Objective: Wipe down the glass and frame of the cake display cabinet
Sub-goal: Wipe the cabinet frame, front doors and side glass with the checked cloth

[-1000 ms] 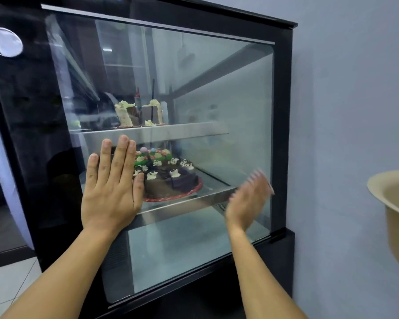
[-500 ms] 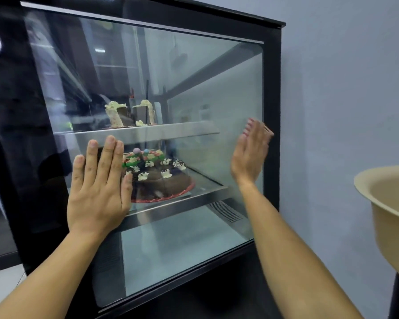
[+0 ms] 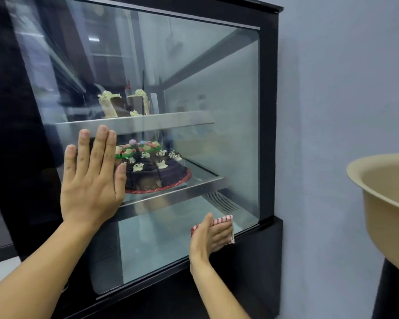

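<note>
The cake display cabinet has a black frame (image 3: 268, 111) around a large glass pane (image 3: 217, 93). My left hand (image 3: 91, 180) lies flat on the glass at its left side, fingers straight and pointing up. Low on the pane, near the bottom right corner, my right hand (image 3: 211, 234) presses a folded red-and-white checked cloth (image 3: 224, 221) against the glass with straight fingers. Most of the cloth is hidden under the palm.
Inside, a chocolate cake (image 3: 152, 169) sits on the lower shelf and cake slices (image 3: 122, 103) on the upper shelf. A grey wall (image 3: 343, 111) stands right of the cabinet. A beige basin (image 3: 389, 192) on a dark stand is at the far right.
My right hand has swept down the right side of the glass from mid-height to the bottom corner, and the cloth now shows under it. My left hand has stayed flat on the pane.
</note>
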Motion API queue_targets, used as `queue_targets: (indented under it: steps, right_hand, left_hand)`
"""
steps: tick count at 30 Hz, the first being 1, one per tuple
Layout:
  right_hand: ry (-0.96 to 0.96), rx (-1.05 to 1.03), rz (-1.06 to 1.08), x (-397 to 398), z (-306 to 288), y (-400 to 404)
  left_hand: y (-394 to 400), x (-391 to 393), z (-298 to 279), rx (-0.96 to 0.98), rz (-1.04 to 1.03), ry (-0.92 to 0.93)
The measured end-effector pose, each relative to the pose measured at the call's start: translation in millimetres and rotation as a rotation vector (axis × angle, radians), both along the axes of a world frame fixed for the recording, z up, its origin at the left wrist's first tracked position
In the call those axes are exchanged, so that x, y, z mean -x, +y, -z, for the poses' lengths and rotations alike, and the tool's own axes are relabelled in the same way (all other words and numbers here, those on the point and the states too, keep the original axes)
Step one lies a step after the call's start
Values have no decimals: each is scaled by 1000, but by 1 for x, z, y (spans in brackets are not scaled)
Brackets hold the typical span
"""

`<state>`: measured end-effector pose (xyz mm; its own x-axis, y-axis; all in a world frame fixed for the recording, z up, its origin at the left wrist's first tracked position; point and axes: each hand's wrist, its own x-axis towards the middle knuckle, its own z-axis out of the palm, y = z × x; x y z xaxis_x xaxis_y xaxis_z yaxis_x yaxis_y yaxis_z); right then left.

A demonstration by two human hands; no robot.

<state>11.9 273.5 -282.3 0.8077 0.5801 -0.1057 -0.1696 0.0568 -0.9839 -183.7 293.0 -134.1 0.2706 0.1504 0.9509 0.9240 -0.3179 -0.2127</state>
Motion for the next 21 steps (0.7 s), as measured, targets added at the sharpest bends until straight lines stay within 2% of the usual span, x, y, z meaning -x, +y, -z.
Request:
queue_targets:
  steps: [2,5,7,9,10,11,12,14,15,16,17,18,19,21]
  right_hand:
    - [-41,-10,62,-39,6,4]
    - [-207,-32,184,-131,10,10]
    - [-69,-59,227,-179,3,15]
    - [59,21,277,-189,-14,21]
    - [-2,62,280,-178,-24,23]
    - [-198,33,311,-160,-31,24]
    - [-492,-51,334,-133,-32,24]
    - [-1191,-273,172,-77,-20,21]
    - [-1478,-358,82,-58,-9,19]
    - [-1715,-423,34,-53,-1,19]
    - [-1865,-465,25,-59,7,21]
    - [-1910,-455,62,-74,14,21]
    - [-1846,-399,110,-96,23,25]
    - [-1464,-206,200,-142,41,27]
  left_hand:
    - [-1,0,0,-9,-12,6]
    - [0,-1,0,2,-24,-3]
    - [0,-2,0,1,-23,0]
    - [0,-2,-1,4,-27,1]
    - [1,-2,0,4,-21,0]
    - [2,-2,0,-1,-21,-1]
    - [2,-1,1,-5,-25,-1]
    - [2,-2,1,-9,-24,-1]
    - [2,-1,1,-12,-24,0]
    - [2,-1,1,-14,-23,5]
    - [2,0,0,-14,-23,14]
    - [2,0,0,-14,-26,21]
    - [2,0,-1,-19,-33,20]
    - [2,-1,0,-28,-37,14]
